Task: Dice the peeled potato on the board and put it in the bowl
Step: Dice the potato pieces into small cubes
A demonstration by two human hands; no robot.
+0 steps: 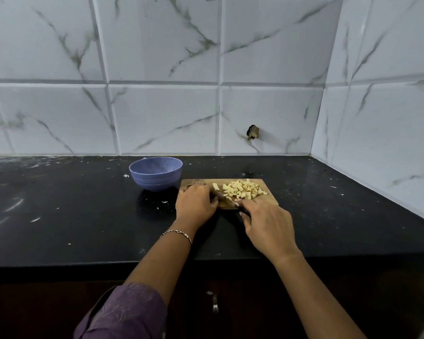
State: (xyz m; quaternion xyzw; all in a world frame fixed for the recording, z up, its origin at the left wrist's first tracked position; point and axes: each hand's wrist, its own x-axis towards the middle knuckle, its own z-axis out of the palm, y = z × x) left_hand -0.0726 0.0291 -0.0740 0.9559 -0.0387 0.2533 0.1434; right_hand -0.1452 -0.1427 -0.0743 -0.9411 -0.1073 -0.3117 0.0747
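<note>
glossy white tiles, veined like marble and bevelled at the joints, back a black counter flecked with white scraps. a purple patterned sleeve covers the left upper arm. the right hand grips a black handle; the left hand lies curled on the left part of the board, a rectangular wooden slab, and what it holds is hidden. a round, ribbed lavender bowl stands just left of the board. pale yellow potato dice are heaped on the board's right half. the knife has its thin blade slanting between the 2 hands. a chain bracelet circles the left wrist. a dark chipped hole breaks 1 tile.
</note>
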